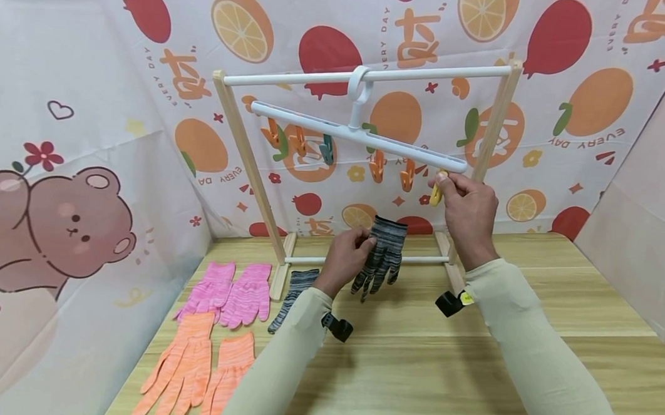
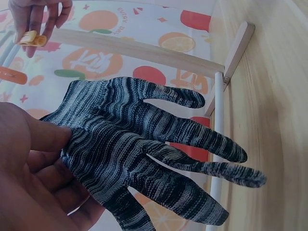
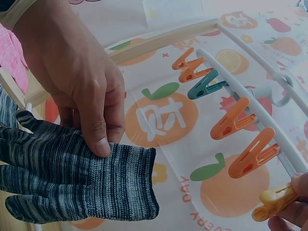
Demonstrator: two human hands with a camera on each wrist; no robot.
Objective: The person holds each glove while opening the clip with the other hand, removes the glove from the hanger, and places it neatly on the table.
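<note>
My left hand pinches a grey and black striped knit glove near its cuff, thumb on the near side. The glove hangs below the hanger with its fingers downward, the cuff at the top. Up at the lower right end of the white hanger, my right hand pinches a yellow clothespin. In the right wrist view, the yellow clothespin sits close to the hanger bar; whether it is clamped there I cannot tell. Orange clothespins and a teal one hang along the bar.
The hanger tilts on the top rod of a wooden stand. At the left of the wooden table lie pink gloves, orange gloves and another grey striped glove. Behind hangs a fruit-printed cloth.
</note>
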